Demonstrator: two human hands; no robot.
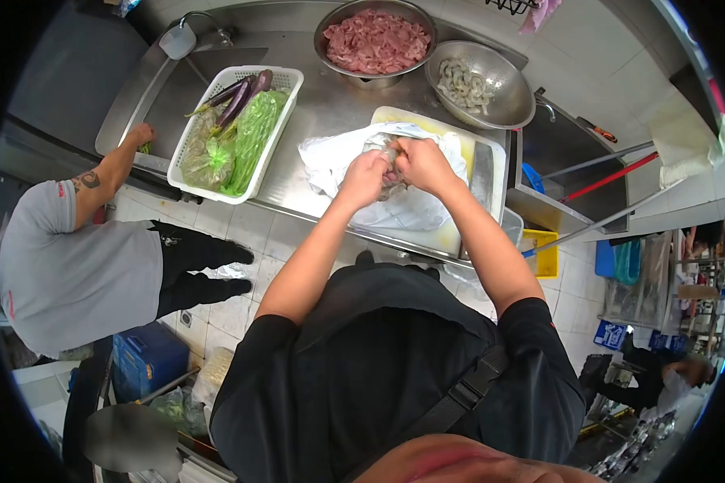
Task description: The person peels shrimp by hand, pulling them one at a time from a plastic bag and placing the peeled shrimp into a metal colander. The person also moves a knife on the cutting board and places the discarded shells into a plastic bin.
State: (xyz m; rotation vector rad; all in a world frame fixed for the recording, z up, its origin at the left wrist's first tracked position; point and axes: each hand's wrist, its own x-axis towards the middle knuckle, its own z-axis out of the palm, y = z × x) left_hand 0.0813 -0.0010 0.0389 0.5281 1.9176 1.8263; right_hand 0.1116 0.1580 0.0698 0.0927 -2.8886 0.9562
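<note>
Both hands meet over a white plastic bag (411,211) that lies opened on a white cutting board (498,173). My left hand (365,179) has its fingers closed around a small greyish shrimp-like piece. Against it, my right hand (424,165) pinches at the same piece from the other side. More greyish pieces lie in the bag under the fingers, partly hidden by them. Behind the board, a metal colander (507,88) holds peeled shrimp (463,84). Beside the colander stands a metal bowl heaped with sliced raw meat (374,40).
A white basket (292,80) with eggplants (234,105) and bagged greens (254,137) stands on the steel counter's left part. At the far left a co-worker in a grey shirt (80,249) reaches into a sink. On the right are another sink, a yellow crate (546,256) and long handles.
</note>
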